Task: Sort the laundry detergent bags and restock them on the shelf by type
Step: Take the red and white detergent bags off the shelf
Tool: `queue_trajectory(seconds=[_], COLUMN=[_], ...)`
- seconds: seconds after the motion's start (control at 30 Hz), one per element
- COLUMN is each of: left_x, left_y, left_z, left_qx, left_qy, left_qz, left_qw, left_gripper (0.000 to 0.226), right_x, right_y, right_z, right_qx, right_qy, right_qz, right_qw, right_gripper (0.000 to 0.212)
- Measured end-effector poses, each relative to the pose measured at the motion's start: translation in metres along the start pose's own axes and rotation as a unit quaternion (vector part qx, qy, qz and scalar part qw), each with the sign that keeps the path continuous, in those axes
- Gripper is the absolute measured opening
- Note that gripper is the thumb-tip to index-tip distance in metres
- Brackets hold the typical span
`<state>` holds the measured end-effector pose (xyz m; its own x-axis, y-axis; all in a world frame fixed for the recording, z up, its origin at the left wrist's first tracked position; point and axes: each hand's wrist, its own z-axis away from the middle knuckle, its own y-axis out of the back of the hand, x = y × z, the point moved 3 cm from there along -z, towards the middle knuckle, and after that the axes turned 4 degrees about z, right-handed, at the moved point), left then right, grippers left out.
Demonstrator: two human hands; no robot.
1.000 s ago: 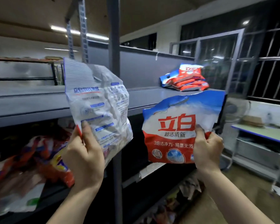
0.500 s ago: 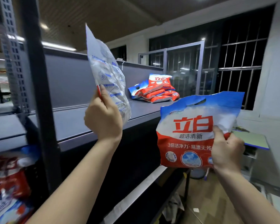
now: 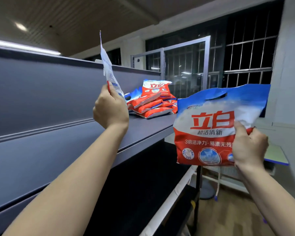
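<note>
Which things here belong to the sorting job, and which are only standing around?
Belong to the job:
- red and blue detergent bag, held by the right hand
- white detergent bag, seen edge-on, held by the left hand
- pile of red detergent bags
- shelf

Standing around:
- barred window
- small table

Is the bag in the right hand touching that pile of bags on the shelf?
Apart. The head view shows the bag held off the shelf's end, bare shelf between it and the pile.
</note>
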<state>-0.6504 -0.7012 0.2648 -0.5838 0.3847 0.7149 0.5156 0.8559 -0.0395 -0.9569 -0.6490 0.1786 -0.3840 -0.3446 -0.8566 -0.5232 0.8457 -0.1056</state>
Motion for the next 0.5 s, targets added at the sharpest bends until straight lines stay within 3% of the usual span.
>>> queue_trajectory(seconds=[0.3, 0.5], left_x=[-0.029, -0.045], left_y=[-0.109, -0.172], left_z=[-0.027, -0.043], left_qx=[0.016, 0.093], left_qy=[0.032, 0.036], left_qz=[-0.091, -0.153], left_qw=[0.995, 0.983], left_gripper=[0.043, 0.042], right_x=[0.052, 0.078], right_y=[-0.097, -0.177], right_z=[-0.104, -0.186], right_qx=[-0.028, -0.141], right_qy=[-0.03, -0.089], right_qz=[-0.101, -0.213], right_qw=[0.994, 0.963], right_gripper=[0.032, 0.023])
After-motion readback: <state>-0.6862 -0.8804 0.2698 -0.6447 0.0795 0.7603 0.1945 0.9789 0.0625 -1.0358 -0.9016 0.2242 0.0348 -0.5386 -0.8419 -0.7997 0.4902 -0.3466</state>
